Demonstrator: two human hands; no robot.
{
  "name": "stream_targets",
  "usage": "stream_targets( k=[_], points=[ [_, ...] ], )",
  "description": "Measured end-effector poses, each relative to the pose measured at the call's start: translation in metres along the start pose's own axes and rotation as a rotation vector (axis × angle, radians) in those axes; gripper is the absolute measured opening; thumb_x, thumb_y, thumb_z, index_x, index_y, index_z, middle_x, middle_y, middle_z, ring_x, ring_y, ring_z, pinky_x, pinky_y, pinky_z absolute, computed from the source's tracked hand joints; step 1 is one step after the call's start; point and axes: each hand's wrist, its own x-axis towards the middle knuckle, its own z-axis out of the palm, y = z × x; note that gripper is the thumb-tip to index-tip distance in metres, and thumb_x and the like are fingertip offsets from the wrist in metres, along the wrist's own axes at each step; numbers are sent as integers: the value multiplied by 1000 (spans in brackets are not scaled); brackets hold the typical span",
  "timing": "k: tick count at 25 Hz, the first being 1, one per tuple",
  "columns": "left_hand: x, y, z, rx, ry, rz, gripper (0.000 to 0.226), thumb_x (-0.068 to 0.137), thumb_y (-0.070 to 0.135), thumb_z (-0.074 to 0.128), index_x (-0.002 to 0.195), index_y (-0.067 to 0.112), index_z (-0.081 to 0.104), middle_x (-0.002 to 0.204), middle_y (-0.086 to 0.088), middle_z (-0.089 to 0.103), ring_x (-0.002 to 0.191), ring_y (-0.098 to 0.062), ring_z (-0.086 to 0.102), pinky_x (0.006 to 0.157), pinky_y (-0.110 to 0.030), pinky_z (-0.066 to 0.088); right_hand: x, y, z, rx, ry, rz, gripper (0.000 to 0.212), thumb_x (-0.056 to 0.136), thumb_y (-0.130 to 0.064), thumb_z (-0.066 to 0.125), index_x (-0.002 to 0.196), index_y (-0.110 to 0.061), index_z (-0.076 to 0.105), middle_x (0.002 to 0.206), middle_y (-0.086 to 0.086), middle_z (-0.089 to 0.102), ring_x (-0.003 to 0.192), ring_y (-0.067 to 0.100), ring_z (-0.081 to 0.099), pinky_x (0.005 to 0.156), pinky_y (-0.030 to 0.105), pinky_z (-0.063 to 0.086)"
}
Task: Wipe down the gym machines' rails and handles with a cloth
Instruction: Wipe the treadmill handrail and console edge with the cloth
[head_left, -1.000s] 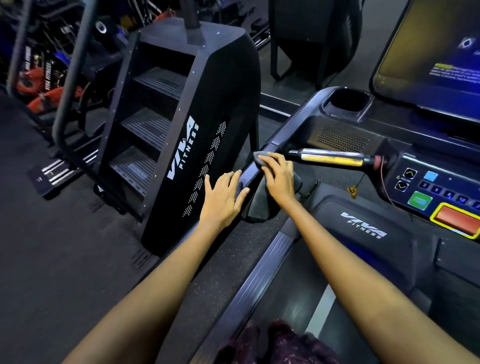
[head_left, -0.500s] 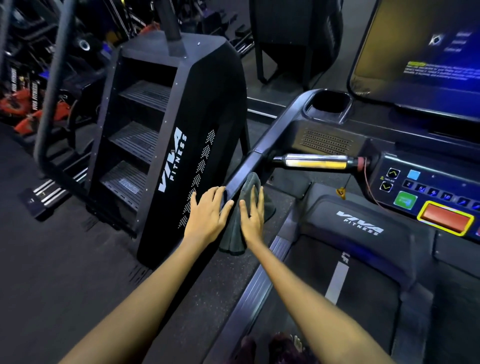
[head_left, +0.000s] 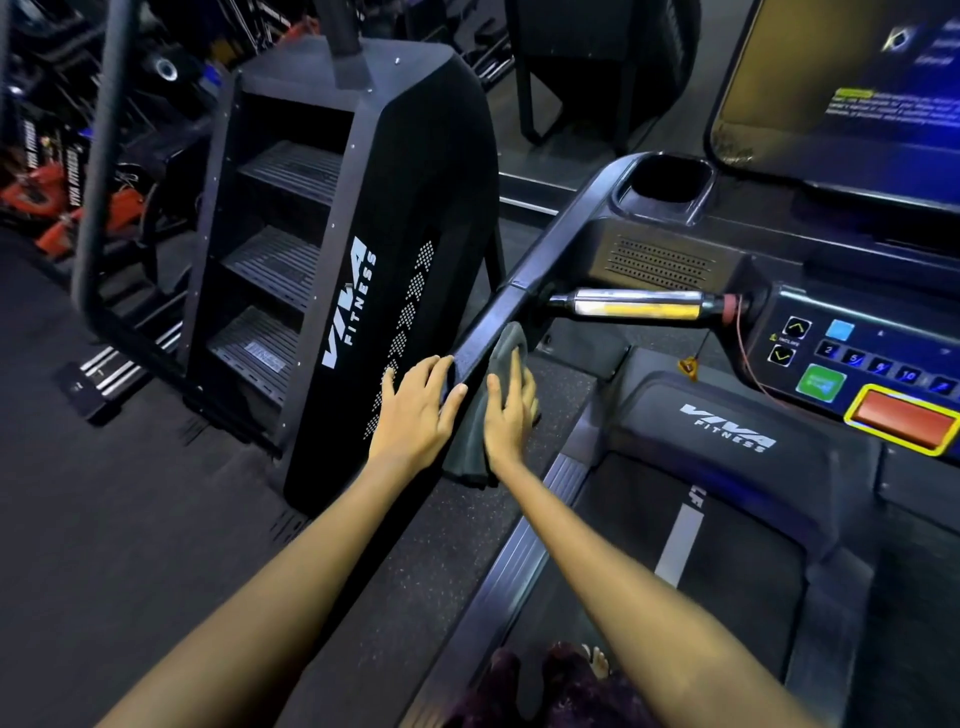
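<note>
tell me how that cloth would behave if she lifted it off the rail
Probably floppy: the cloth drapes over the rail and hangs in folds below the right hand. Likely light, since flat fingers alone pin it. It may slide off the smooth rail once released.
</note>
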Motion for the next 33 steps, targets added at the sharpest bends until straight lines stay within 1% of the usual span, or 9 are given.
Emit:
stream_targets(
  k=[4, 6, 11, 15, 19, 22, 25, 28, 33],
  points=[
    [-1, -1, 2, -28, -10, 33, 64, 94, 50, 20, 143, 12, 35, 149, -7, 35, 141, -17, 26, 115, -25, 4, 28, -8, -5, 68, 49, 25, 46, 101, -27, 38, 145, -26, 30, 150, 8, 31, 137, 29, 29, 110, 37, 23],
    [1, -3, 3, -40, -9, 28, 62, 94, 47, 23, 144, 13, 34, 151, -6, 31, 143, -16, 21, 114, -21, 1, 45, -22, -10, 77, 78, 63, 45, 101, -28, 37, 145, -26, 31, 148, 8, 34, 135, 28, 31, 109, 37, 25],
    [0, -4, 2, -42, 5, 54, 70, 91, 54, 18, 142, 11, 37, 150, -6, 35, 142, -17, 25, 116, -27, 8, -5, 1, -4, -49, 15, -104, 49, 99, -28, 43, 145, -29, 29, 146, 6, 34, 130, 27, 32, 107, 39, 26],
    [-4, 0, -1, -55, -22, 57, 68, 92, 53, 24, 143, 10, 35, 150, -6, 35, 141, -17, 26, 116, -28, 12, 23, -8, -11, 47, -16, 21, 48, 100, -22, 41, 146, -22, 28, 149, 10, 30, 135, 30, 32, 109, 40, 26],
    [-19, -10, -9, -135, -106, 36, 64, 96, 49, 37, 148, 14, 22, 156, -2, 20, 144, -14, 15, 117, -28, 12, 14, -22, -15, -49, -22, -39, 50, 100, -27, 38, 148, -28, 23, 150, 5, 30, 134, 29, 30, 108, 40, 24],
    [-45, -31, -14, -38, -217, 110, 81, 85, 66, 21, 150, 19, 11, 158, 1, 7, 145, -13, 9, 118, -34, 14, -34, 4, -7, -93, -89, -143, 53, 99, -24, 42, 147, -29, 21, 149, 6, 31, 131, 28, 32, 107, 39, 26],
    [-71, -47, -23, -4, -247, 143, 82, 82, 69, 15, 150, 23, 9, 158, 3, 5, 144, -13, 14, 117, -36, 17, -17, 3, -5, -10, -81, -49, 52, 100, -22, 40, 147, -29, 22, 148, 6, 31, 132, 30, 35, 109, 44, 29],
    [-79, -46, -27, -93, -225, 107, 80, 82, 71, 17, 149, 28, 14, 158, 6, 8, 142, -12, 19, 113, -27, 17, -2, -16, -8, -28, -20, 13, 50, 100, -23, 39, 147, -29, 24, 149, 6, 32, 132, 30, 34, 107, 40, 27],
    [-74, -44, -26, -194, -223, 45, 67, 90, 64, 31, 148, 35, 17, 157, 12, 9, 142, -9, 19, 110, -30, 25, -58, 5, -2, -129, -83, -229, 53, 98, -20, 44, 147, -27, 23, 148, 4, 30, 130, 27, 30, 103, 30, 26]
  ],
)
